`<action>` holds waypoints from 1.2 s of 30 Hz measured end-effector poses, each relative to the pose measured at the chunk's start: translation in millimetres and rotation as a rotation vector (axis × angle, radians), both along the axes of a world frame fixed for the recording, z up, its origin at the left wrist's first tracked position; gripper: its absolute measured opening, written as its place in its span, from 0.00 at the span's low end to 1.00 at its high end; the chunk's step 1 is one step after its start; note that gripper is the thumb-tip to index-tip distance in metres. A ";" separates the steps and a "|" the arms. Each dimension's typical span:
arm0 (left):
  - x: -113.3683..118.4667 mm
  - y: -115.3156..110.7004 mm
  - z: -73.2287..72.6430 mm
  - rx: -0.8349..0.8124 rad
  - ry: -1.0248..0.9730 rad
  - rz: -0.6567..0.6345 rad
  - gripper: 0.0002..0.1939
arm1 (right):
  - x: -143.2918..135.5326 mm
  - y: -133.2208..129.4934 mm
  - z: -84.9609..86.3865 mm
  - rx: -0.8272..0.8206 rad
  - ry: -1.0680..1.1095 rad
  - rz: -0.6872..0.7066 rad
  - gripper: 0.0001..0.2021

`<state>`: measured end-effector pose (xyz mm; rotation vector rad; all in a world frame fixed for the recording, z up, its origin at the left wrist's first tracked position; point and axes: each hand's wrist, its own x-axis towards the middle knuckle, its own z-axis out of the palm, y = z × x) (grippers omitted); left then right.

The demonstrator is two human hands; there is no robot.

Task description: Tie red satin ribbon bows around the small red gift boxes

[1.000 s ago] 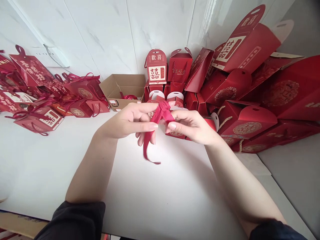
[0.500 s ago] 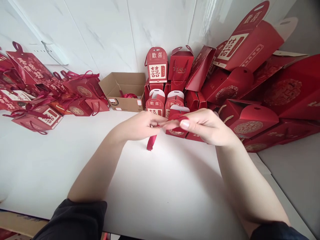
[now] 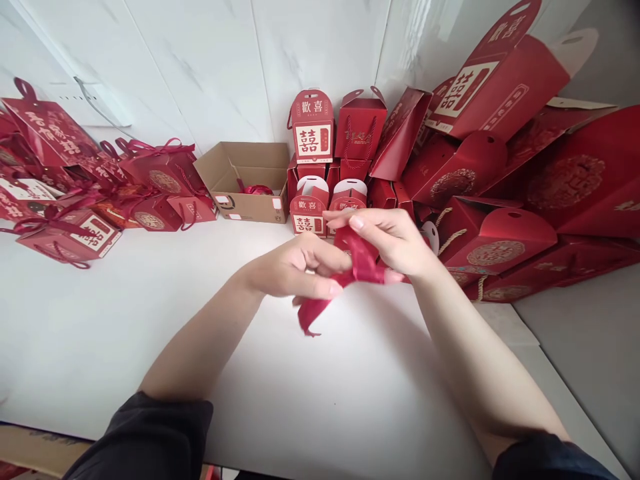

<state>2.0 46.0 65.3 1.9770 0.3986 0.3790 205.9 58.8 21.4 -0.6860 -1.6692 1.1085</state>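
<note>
Between my two hands a dark red satin ribbon (image 3: 367, 265) is held above the white table. My left hand (image 3: 295, 267) pinches it between thumb and fingers, and one loose end hangs down below that thumb. On the other side, my right hand (image 3: 390, 240) grips a loop of the ribbon, with the thumb on top and a fingertip showing beneath. Whether the ribbon is knotted where it crosses itself I cannot tell. Just behind the hands stand small red gift boxes (image 3: 309, 207), partly covered by my fingers.
An open cardboard box (image 3: 260, 212) with red ribbon inside stands at the back. Red boxes with ribbons (image 3: 75, 233) are heaped at the left. Larger red gift boxes (image 3: 495, 240) are stacked at the right, against the tiled wall (image 3: 320, 40). The white table (image 3: 300, 400) lies below.
Both hands have turned and come slightly apart, and the left has moved a little toward me. More of the ribbon now shows, with a crossing loop between the hands.
</note>
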 end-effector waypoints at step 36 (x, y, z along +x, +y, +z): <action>0.0 5.2 -1.3 0.308 0.040 0.342 0.14 | 22.8 -23.4 39.1 0.047 -0.505 0.448 0.13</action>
